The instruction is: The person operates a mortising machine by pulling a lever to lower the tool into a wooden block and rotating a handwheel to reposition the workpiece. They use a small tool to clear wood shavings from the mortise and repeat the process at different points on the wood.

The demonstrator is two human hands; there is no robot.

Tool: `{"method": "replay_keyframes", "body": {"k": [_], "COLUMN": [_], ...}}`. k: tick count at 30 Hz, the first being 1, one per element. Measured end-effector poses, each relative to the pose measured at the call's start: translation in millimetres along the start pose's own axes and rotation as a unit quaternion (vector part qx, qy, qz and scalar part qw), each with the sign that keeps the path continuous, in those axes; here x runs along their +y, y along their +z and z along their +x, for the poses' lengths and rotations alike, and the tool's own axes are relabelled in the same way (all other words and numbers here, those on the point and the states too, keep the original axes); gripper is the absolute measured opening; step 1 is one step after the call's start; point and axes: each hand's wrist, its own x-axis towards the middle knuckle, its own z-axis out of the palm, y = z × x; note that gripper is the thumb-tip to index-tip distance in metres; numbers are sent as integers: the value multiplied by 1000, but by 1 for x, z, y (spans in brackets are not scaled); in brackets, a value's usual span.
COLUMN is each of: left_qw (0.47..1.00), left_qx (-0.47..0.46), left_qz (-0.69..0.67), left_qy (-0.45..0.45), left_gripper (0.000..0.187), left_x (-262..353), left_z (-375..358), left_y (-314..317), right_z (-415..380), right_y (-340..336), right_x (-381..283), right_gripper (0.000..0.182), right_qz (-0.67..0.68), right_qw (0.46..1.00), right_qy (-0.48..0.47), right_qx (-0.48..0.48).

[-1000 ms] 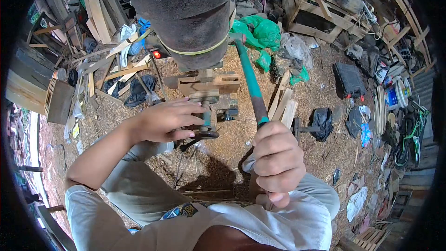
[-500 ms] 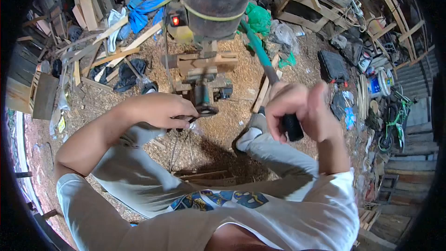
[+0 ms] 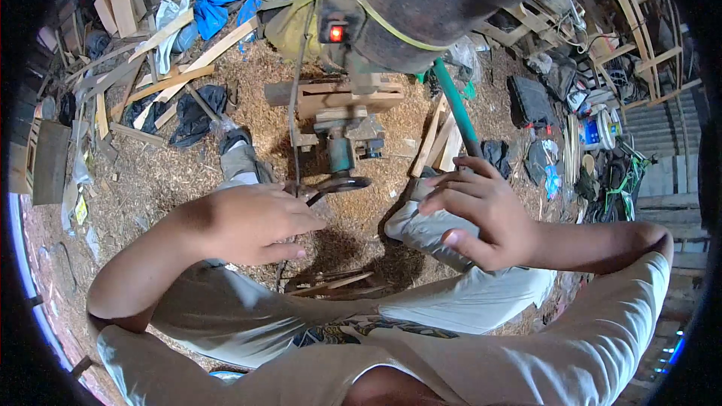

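My left hand [image 3: 252, 224] is palm down, its fingers stretched out, just short of the handwheel [image 3: 342, 186] on a teal-and-metal vise [image 3: 341, 154]. A wooden block [image 3: 350, 99] with a slot in it sits at the machine, above the vise. My right hand [image 3: 485, 218] has its fingers apart, by the lower end of a teal lever [image 3: 456, 109]; the lever's black grip is hidden from view. The lever slopes down from a large dark motor housing [image 3: 451, 4] with a yellow band. Neither hand visibly holds anything.
A lit red switch [image 3: 335, 32] sits beside the motor, with a cable [image 3: 295, 120] hanging down. Wood shavings cover the ground. Planks [image 3: 203, 68], a blue tarp [image 3: 224, 11] and black plastic [image 3: 197, 116] lie left. A black case [image 3: 535, 101] rests right.
My right hand has let go of the lever's black grip and opened. My left hand has shifted slightly left and down, away from the handwheel. The view has turned, so the machine appears further right.
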Motion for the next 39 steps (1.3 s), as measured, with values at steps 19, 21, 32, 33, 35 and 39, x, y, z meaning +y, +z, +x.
{"method": "replay_keyframes", "body": {"k": [19, 21, 32, 33, 35, 39], "left_qw": [985, 975, 975, 977, 978, 978], "left_qx": [-103, -129, -71, -64, -70, -95], "left_qz": [13, 19, 77, 75, 81, 81], "left_qy": [-136, -178, -193, -188, -179, -166], "left_gripper": [54, 54, 56, 57, 60, 64], "left_x": [-6, 5, 64, 70, 81, 79], "left_z": [0, 12, 50, 54, 64, 84], "left_y": [11, 1, -14, -14, -14, -9], "right_z": [5, 5, -34, -26, 1, 77], "right_y": [190, 164, -75, -96, -120, -125], "right_x": [84, 62, -9, 12, 34, 54], "right_gripper": [51, 47, 85, 85, 84, 62], "right_qz": [-145, -200, 346, 368, 439, 373], "right_qw": [973, 979, 928, 904, 795, 700], "right_qy": [-8, 31, 22, -105, -265, -327], "right_qx": [178, 32, 136, 191, 323, 514]}}
